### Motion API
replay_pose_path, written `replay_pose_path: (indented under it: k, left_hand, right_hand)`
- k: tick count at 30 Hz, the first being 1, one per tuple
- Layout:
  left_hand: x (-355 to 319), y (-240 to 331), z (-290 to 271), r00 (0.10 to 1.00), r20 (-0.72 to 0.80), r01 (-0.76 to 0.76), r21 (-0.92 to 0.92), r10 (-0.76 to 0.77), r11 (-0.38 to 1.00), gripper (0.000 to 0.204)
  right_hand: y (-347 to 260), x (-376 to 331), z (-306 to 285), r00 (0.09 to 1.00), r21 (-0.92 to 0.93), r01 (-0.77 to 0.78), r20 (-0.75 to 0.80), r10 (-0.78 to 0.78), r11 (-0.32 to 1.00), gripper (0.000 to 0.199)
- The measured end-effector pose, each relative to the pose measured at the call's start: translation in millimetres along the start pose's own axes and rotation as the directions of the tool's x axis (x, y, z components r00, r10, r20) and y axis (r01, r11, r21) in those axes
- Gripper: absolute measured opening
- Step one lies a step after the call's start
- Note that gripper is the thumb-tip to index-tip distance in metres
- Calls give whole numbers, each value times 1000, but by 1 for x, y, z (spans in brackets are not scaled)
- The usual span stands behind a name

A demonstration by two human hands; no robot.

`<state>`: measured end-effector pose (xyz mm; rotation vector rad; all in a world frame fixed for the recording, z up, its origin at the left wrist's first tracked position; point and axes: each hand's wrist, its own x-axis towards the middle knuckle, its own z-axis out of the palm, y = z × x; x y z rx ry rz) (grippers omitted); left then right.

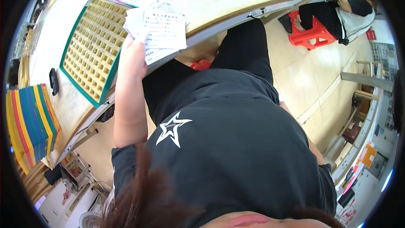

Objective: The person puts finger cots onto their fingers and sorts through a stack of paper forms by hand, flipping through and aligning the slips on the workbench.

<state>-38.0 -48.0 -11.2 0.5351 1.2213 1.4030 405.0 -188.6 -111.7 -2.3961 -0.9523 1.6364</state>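
Bright, even indoor light, soft shadows, strong fisheye bending and black vignette at the rim.

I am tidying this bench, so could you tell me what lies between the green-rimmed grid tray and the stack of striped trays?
In the head view, a small black device lies on the pale bench between the grid tray and the striped stack.

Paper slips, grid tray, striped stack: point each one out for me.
Paper slips (162, 31), head view, on the middle of the top sheet.
Grid tray (90, 46), head view, on its yellow compartments.
Striped stack (29, 122), head view, on its top face.
Left hand (134, 48), head view, on its back, holding the slips.
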Motion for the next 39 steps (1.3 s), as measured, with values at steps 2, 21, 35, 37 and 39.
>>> replay_pose_path:
  k: [2,21,35,37,39]
  left_hand:
    - [-1,-1,5,995,-53,-78,126,85,989,30]
    - [4,-35,-2,549,292,-192,956,784,-221,51]
    - [-19,8,22,362,528,-723,680,768,-127,40]
    - [-28,3,32,545,457,-838,255,703,483,49]
    - [-29,3,38,616,602,-702,129,507,700,62]
  right_hand:
    - [-11,-2,0,1000,-24,-12,25,13,1000,77]
    - [48,-30,-105,749,237,-308,657,82,921,54]
    - [-139,-19,-75,410,807,-37,550,-727,590,78]
    - [-195,-22,-20,413,749,-249,656,-632,614,70]
    - [-231,-6,34,-174,719,-310,601,-780,622,77]
